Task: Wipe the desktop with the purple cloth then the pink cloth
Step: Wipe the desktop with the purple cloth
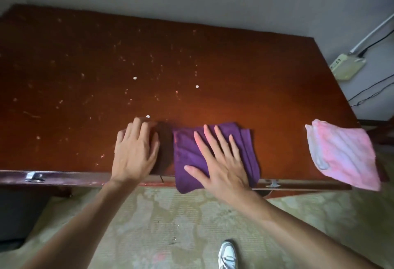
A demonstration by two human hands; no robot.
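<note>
Folded cloth (215, 155) left of draped cloth (343, 153) on desktop (191, 55).

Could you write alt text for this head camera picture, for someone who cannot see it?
A person's right hand presses flat on a folded purple cloth at the near edge of a dusty reddish-brown desktop, while the left hand rests flat on the wood beside it. A pink cloth lies at the desk's right corner.

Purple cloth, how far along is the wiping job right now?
Early. Nothing looks wiped: specks still dot the desktop. In hand: the right hand lies flat on the purple cloth at the near edge; the left hand rests beside it. Left: the pink cloth, untouched.
</note>
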